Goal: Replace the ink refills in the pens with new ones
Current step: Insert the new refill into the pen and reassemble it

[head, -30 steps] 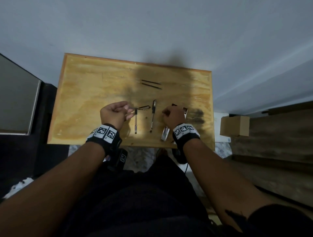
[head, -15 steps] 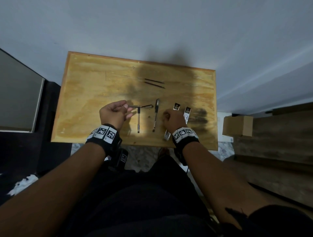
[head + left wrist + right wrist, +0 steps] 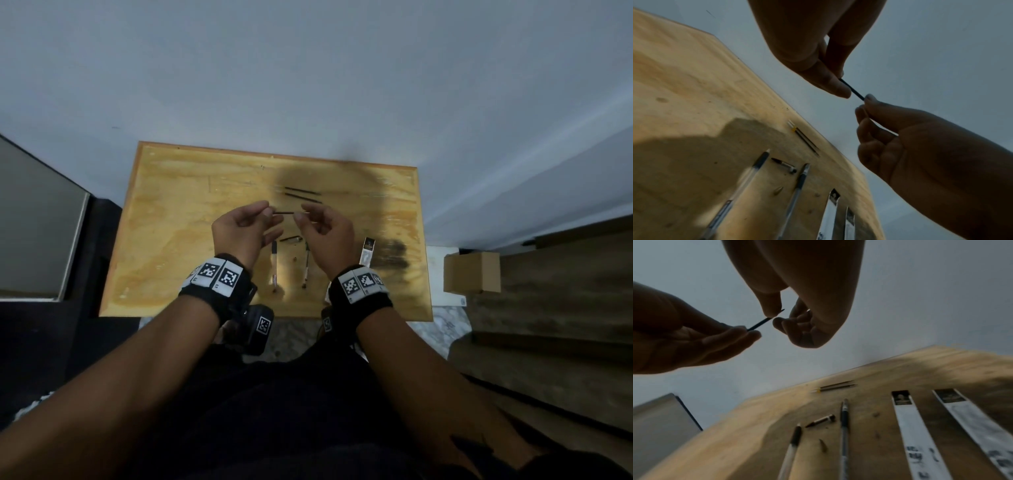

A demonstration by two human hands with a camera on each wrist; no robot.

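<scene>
Both hands are raised above the wooden table [image 3: 164, 219] and hold one thin dark ink refill [image 3: 283, 213] level between them. My left hand [image 3: 265, 212] pinches its left end, and my right hand [image 3: 301, 215] pinches the pointed right end. The left wrist view shows the refill [image 3: 852, 90] between the left hand [image 3: 841, 81] and the right hand [image 3: 864, 104]. Two pen barrels [image 3: 274, 263] [image 3: 306, 265] lie side by side below the hands. A loose pen tip section [image 3: 291, 238] lies across between them. Two more refills [image 3: 303, 193] lie farther back.
Two long white refill packets [image 3: 904, 418] [image 3: 966, 415] lie to the right of the pens. A small dark bit [image 3: 822, 445] lies between the barrels. A cardboard box [image 3: 471, 272] stands on the floor at the right, and a grey panel [image 3: 34, 226] at the left.
Both hands have lifted off the table and come together. My right hand has left the refill packets and now pinches the free end of the refill that my left hand holds.
</scene>
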